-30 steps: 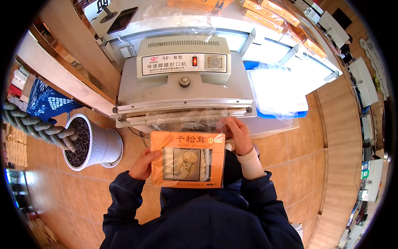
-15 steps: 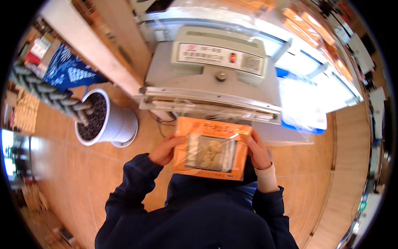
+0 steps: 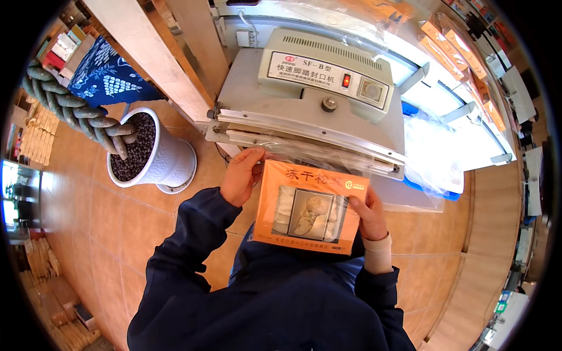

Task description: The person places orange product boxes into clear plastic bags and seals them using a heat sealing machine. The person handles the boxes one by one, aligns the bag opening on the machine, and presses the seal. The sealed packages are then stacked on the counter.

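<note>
An orange flat box (image 3: 269, 205) with a printed picture panel sits inside a clear plastic bag (image 3: 342, 161), in front of my body. The bag's far edge reaches up to the jaws of a grey-beige heat sealer (image 3: 328, 76); I cannot tell whether it lies between them. My left hand (image 3: 241, 176) pinches the bag's film at its upper left corner, just off the box. With the thumb on top, my right hand (image 3: 370, 215) grips the box's right side through the film. A small red light glows on the sealer's front panel.
A white pot (image 3: 170, 155) with a braided trunk (image 3: 76, 105) stands on the tiled floor at the left, near a wooden post (image 3: 164, 58). Right of the sealer lie clear plastic bags (image 3: 430, 146) over a blue-edged tray. More orange packages (image 3: 451, 47) lie at the far right.
My left hand has gone up from the box's left side to the bag's upper left corner. The box has tilted slightly clockwise and shifted right; my right hand still holds it.
</note>
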`<act>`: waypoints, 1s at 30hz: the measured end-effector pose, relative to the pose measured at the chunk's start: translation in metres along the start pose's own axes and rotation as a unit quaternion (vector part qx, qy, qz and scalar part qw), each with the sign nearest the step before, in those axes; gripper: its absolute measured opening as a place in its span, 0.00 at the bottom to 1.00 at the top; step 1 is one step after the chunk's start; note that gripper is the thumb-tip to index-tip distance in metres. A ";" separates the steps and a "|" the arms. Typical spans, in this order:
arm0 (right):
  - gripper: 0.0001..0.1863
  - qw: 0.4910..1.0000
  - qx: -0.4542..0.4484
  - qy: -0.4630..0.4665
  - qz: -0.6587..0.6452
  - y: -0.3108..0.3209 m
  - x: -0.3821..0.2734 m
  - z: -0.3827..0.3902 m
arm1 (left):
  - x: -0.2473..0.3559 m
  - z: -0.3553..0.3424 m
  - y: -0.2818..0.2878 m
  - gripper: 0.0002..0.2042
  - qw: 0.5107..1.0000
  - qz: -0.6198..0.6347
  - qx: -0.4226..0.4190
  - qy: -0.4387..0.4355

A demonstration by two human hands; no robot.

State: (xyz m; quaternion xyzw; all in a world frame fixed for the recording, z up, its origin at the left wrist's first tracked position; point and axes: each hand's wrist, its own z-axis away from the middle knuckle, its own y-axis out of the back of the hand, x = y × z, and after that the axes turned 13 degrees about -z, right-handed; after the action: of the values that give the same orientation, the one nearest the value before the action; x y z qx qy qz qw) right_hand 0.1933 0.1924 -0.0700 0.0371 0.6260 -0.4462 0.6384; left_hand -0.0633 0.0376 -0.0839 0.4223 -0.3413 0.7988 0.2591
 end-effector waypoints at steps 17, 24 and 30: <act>0.24 0.999 0.012 -0.003 -0.040 -0.001 0.009 -0.018 | -0.017 0.048 0.001 0.22 0.987 -0.011 -0.124 0.103; 0.14 0.945 0.137 0.127 0.270 0.009 -0.053 -0.004 | -0.013 0.046 0.003 0.19 0.989 0.003 -0.113 0.093; 0.15 0.877 0.038 0.209 0.431 0.045 -0.126 -0.102 | -0.009 0.042 -0.002 0.19 0.987 0.010 -0.120 0.106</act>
State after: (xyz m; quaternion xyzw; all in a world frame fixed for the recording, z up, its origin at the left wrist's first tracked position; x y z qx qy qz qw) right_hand 0.1661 0.3471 -0.0103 0.4198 0.6493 -0.1319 0.6203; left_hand -0.0367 0.0056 -0.0735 0.2977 -0.4095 0.7949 0.3343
